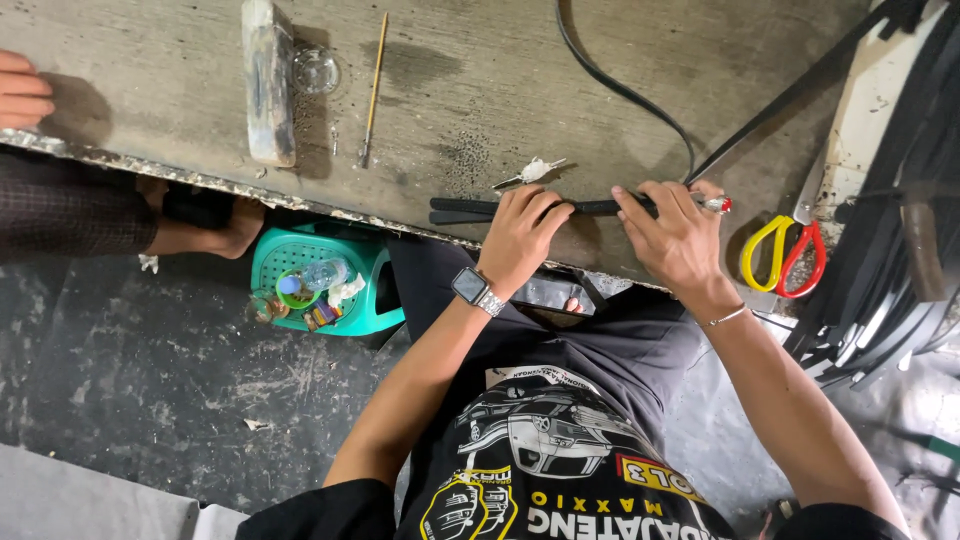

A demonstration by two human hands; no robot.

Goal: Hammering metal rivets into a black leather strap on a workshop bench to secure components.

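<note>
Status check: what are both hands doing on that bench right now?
Left hand and right hand both pressed on the flat black strap. Yellow-and-red-handled scissors lie just right. Another person's hand rests far left.

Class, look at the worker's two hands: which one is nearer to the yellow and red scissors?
Right. The right hand presses the black strip just beside the scissors; the left hand is farther along the strip, on its other side.

Worn grey workbench (pixel 480 90) with black strap (pixel 470 208), scissors (pixel 785 250), stone block (pixel 268 80), thin brush (pixel 373 90).
</note>
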